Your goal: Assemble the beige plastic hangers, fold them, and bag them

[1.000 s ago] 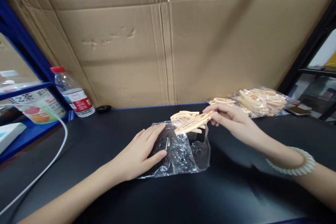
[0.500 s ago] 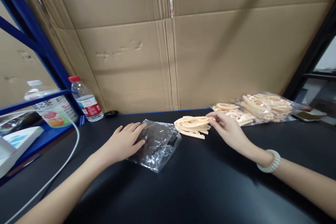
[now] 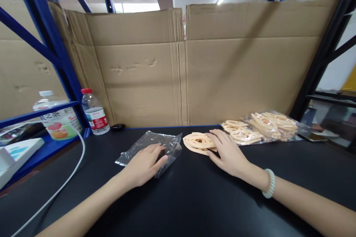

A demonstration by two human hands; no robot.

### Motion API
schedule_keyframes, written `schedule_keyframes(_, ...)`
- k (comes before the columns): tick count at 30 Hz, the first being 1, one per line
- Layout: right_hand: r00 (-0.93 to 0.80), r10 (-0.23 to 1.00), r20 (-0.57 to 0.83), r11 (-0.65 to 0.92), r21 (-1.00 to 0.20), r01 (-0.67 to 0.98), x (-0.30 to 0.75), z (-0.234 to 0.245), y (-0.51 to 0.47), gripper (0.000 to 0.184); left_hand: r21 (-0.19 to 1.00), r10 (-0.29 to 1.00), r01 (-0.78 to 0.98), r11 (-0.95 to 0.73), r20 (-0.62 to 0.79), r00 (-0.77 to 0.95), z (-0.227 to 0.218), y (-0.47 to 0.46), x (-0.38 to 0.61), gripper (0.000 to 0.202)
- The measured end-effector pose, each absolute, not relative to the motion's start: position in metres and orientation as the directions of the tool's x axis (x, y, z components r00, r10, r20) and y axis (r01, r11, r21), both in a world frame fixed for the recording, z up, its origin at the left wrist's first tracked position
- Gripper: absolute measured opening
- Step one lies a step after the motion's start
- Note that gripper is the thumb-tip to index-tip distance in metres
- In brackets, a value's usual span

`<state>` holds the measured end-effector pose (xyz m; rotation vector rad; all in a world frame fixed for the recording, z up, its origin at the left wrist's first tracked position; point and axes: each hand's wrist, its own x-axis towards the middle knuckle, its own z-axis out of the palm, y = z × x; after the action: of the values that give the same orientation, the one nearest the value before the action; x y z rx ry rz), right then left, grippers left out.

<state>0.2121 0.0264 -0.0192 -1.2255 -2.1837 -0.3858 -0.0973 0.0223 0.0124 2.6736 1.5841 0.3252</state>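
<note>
My left hand [image 3: 147,164] lies over a clear plastic bag [image 3: 144,141] on the black table, thumb apart from the fingers and the bag's near edge under the palm. The bag looks flat and crinkled. To its right rests a loose bundle of pale peach, flat looped strips [image 3: 197,140]; their exact kind I cannot tell. My right hand [image 3: 229,153], with a pale coiled band at the wrist, reaches over the bundle's right side. Its fingers are extended, touching the strips from above, and they hide part of them.
Bagged peach strips [image 3: 274,124] lie at the back right, beside a phone-like flat object [image 3: 313,137]. A cardboard wall [image 3: 144,81] closes off the back. On the left stand a red-capped water bottle [image 3: 96,114], a small black object [image 3: 117,127] and a white cable [image 3: 75,170].
The view has tilted up. My left hand has shifted on the bag, which has turned and slid left. My right hand has gone from pinching the bundle's edge to lying over it with fingers extended.
</note>
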Motion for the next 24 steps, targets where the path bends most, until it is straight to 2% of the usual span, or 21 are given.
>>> schedule_keyframes(2,-0.439,0.682,0.585,0.508,0.053,0.860,0.202,-0.019,0.024,0.055,0.118,0.905,0.903,-0.412,0.164,0.391,0.005,0.029,-0.099,0.058)
schedule_keyframes(5,-0.470,0.725,0.504,0.484,0.113,0.868,0.188,-0.020,0.026,0.062,0.137,0.906,0.915,-0.380,0.252,0.339,-0.004,0.041,-0.101,0.062)
schedule_keyframes(9,-0.481,0.775,0.409,0.491,0.088,0.866,0.182,-0.019,0.042,0.057,0.146,0.857,0.900,-0.411,0.399,0.327,-0.004,0.048,-0.100,0.052)
schedule_keyframes(14,-0.490,0.761,0.425,0.516,0.061,0.854,0.192,-0.003,0.061,0.050,0.154,0.816,0.895,-0.418,0.498,0.295,0.006,0.036,-0.096,0.039)
schedule_keyframes(20,-0.499,0.732,0.464,0.563,0.001,0.827,0.214,0.014,0.072,0.045,0.209,0.837,0.861,-0.463,0.424,0.346,0.004,0.028,-0.093,0.039)
schedule_keyframes(24,-0.435,0.709,0.555,0.565,-0.079,0.821,0.213,0.029,0.050,0.041,0.213,0.847,0.851,-0.479,0.367,0.385,-0.003,0.033,-0.094,0.044)
